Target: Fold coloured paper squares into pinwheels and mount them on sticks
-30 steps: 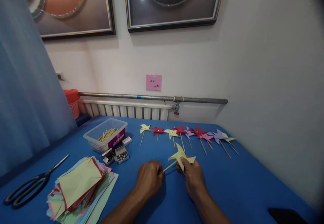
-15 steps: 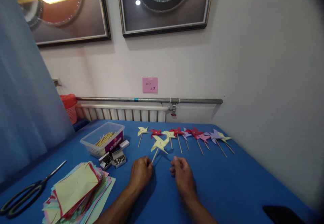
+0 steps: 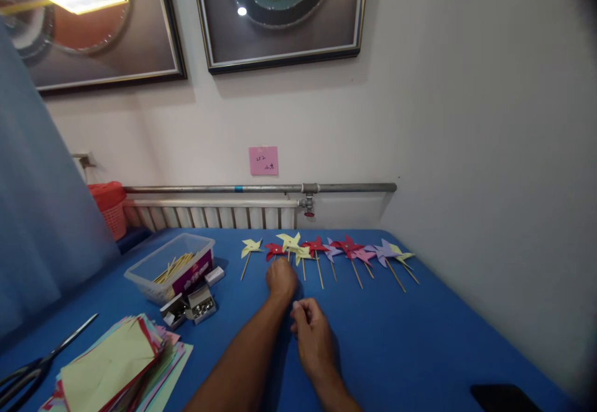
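My left hand (image 3: 281, 279) is stretched forward over the blue table (image 3: 420, 337), closed on the wooden stick of a yellow paper pinwheel (image 3: 288, 241). It holds the pinwheel among a row of pinwheels (image 3: 345, 249) in yellow, red, pink and purple that lie along the table's far edge. My right hand (image 3: 311, 336) rests on the cloth nearer to me, fingers loosely curled with nothing visible in them.
A clear plastic box of wooden sticks (image 3: 170, 266) stands at left, with small open boxes of metal pins (image 3: 193, 306) before it. A stack of coloured paper squares (image 3: 112, 371) and black scissors (image 3: 28, 371) lie at the near left. A radiator and pipe (image 3: 261, 188) run behind.
My left hand has carried the yellow pinwheel from near my body forward to the row at the far edge. My right hand let go of it and drew back onto the table.
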`<action>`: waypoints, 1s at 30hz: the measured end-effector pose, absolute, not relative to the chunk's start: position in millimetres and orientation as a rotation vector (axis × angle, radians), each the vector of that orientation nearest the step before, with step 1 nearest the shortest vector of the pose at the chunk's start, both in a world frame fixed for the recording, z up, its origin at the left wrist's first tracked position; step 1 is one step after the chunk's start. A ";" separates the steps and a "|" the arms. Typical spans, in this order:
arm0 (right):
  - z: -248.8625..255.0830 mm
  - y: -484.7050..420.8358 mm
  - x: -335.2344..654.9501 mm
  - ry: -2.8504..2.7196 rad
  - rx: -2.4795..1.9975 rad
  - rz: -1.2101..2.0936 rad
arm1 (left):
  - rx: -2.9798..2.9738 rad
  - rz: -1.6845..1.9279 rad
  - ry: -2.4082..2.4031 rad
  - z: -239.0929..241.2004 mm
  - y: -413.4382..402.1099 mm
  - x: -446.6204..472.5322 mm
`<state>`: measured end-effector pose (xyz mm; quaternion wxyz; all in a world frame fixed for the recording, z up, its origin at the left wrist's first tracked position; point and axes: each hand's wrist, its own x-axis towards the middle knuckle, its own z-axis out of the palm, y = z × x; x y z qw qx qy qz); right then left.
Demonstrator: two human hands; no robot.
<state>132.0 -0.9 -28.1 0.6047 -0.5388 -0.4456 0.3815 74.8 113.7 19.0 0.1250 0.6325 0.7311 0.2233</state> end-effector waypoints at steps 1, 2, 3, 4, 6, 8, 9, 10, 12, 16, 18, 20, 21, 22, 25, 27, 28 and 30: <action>-28.1 -0.9 131.8 -1.038 -1.253 0.876 | 1.846 0.638 2.134 17.3 114.1 78.1; -28.1 -0.9 131.6 -1.047 -1.260 0.874 | 1.850 0.625 2.137 15.9 114.3 80.5; -28.0 -0.9 131.4 -1.054 -1.269 0.875 | 1.852 0.614 2.142 14.9 114.5 82.1; -27.9 -0.9 131.2 -1.059 -1.279 0.879 | 1.854 0.603 2.148 14.3 114.6 83.1; -27.8 -1.2 131.2 -1.061 -1.292 0.889 | 1.859 0.584 2.158 14.5 115.1 84.4; -27.6 -1.5 131.6 -1.058 -1.284 0.894 | 1.870 0.568 2.158 16.3 114.6 85.0; -27.4 -1.7 131.9 -1.058 -1.275 0.894 | 1.880 0.561 2.153 17.7 113.4 84.9; -27.0 -1.9 132.2 -1.059 -1.268 0.893 | 1.894 0.555 2.145 19.3 111.3 84.1; -25.4 -2.4 132.8 -1.067 -1.267 0.879 | 1.935 0.540 2.116 22.2 103.4 79.7; -20.5 -4.3 132.7 -1.110 -1.284 0.835 | 2.056 0.466 2.022 20.3 70.5 52.8; -18.7 -5.8 132.1 -1.151 -1.296 0.823 | 2.125 0.401 1.975 13.4 46.9 32.0; -17.9 -7.3 131.4 -1.210 -1.317 0.807 | 2.242 0.346 1.920 4.2 22.4 11.9; -17.6 -8.3 131.0 -1.248 -1.326 0.797 | 2.287 0.337 1.907 -0.2 11.3 3.7; -17.1 -9.5 130.4 -1.291 -1.334 0.780 | 2.327 0.335 1.901 -3.9 1.9 -2.9; -12.9 -18.2 126.8 -1.430 -1.338 0.659 | 2.421 0.310 1.866 -9.3 -13.2 -13.0; -7.8 -31.2 120.1 -1.525 -1.294 0.567 | 2.464 0.276 1.820 -8.9 -13.3 -15.0; -5.5 -40.3 114.8 -1.573 -1.251 0.542 | 2.482 0.267 1.791 -8.3 -11.8 -15.5; -3.7 -62.4 100.6 -1.659 -1.122 0.516 | 2.510 0.260 1.739 -7.6 -7.9 -16.6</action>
